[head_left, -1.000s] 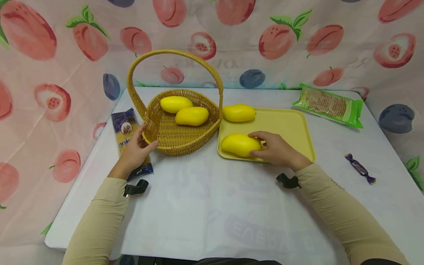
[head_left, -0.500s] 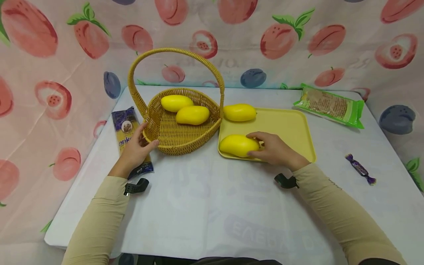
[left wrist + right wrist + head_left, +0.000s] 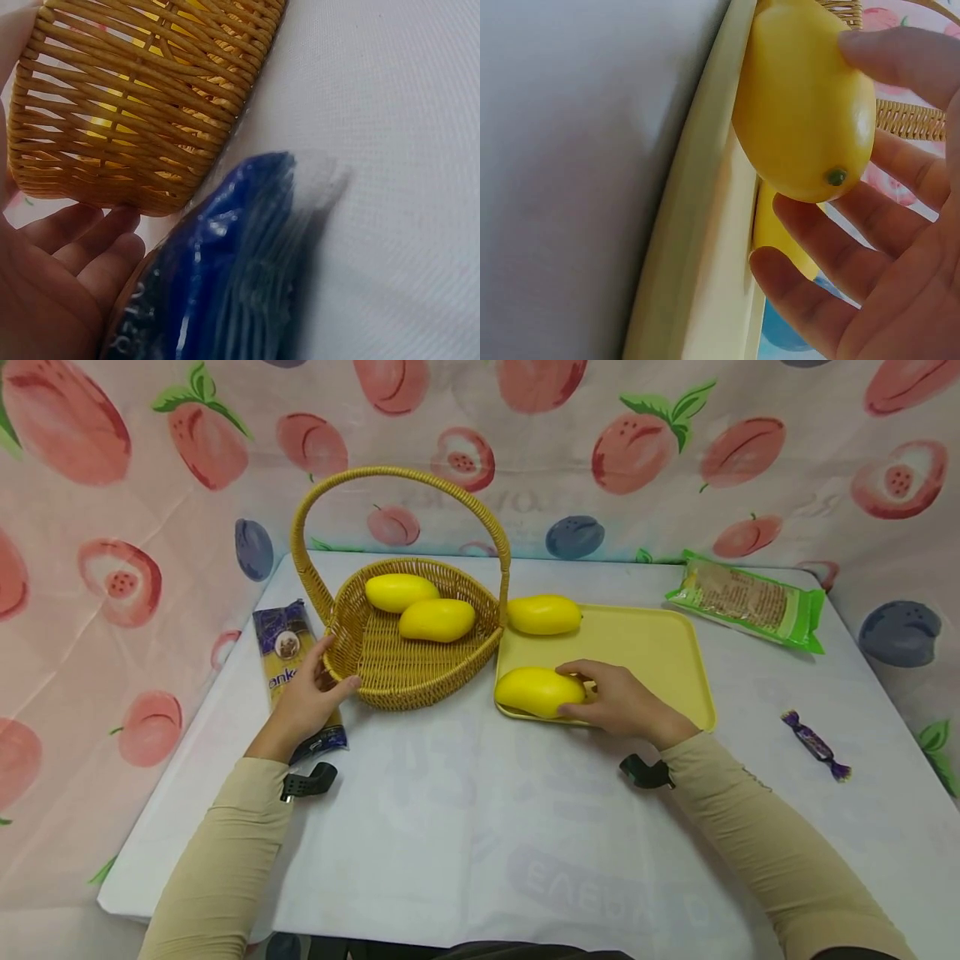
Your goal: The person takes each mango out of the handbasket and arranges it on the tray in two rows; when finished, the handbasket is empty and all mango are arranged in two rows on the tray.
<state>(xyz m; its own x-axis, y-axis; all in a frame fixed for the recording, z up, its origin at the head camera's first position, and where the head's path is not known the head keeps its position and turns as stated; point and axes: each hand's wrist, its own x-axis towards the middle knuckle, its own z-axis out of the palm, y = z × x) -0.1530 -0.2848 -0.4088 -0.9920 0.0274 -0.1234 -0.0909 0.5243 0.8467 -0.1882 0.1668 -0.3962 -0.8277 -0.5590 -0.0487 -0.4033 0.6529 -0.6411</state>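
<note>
My right hand [image 3: 603, 697] grips a yellow mango [image 3: 538, 692] at the front left corner of the yellow tray [image 3: 645, 643]. In the right wrist view the thumb lies over the mango [image 3: 802, 112] and the fingers [image 3: 832, 232] curl under it, just above the tray's rim [image 3: 705, 247]. A second mango [image 3: 543, 614] lies at the tray's far left corner. My left hand [image 3: 311, 689] rests against the outside of the wicker basket [image 3: 405, 693], with thumb and fingers spread along its wall [image 3: 142, 97]. Two mangoes [image 3: 401, 592] [image 3: 437, 619] lie inside the basket.
A blue pasta packet [image 3: 281, 643] lies under my left hand, close against the basket [image 3: 217, 277]. A green snack packet [image 3: 746, 597] sits at the back right. A purple wrapped candy [image 3: 815, 743] lies near the right edge. White cloth covers the table, and fruit-print fabric hangs behind.
The right hand has drawn the front mango slightly left toward the tray's corner. The left hand and basket have stayed put.
</note>
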